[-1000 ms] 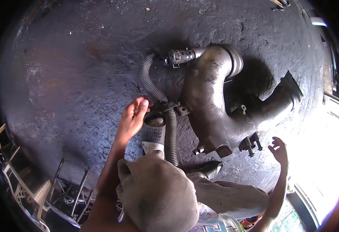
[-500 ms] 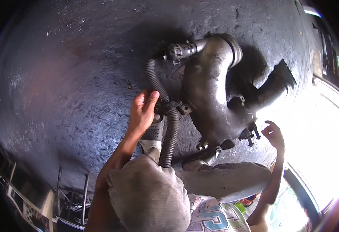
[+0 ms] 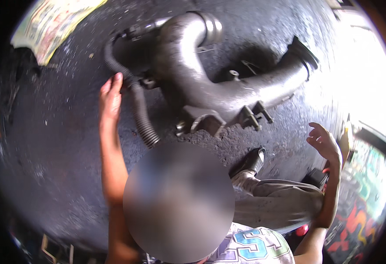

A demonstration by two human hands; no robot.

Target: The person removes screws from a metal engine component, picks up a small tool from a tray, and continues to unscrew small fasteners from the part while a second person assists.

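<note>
A large curved metal pipe, dull grey with bent branches, rests on the dark floor. Along its left side runs a black corrugated hose, its lower end hidden by the blurred round shape in front. My left hand is beside the hose with its fingers stretched out, the fingertips against or very near it; exact contact is hard to tell. Off to the right of the pipe, my right hand hangs in the air, fingers apart and slightly bent, holding nothing. Brackets stick out of the pipe's near side.
A yellowish printed sheet lies at the upper left of the rough dark floor. A shod foot is planted below the pipe, the bent leg in grey trousers behind it. Bright light fills the right side.
The view has shifted, so pipe and hose appear farther left and higher, and the printed sheet has come in. My left hand stays by the hose. My right hand's fingers have spread a little.
</note>
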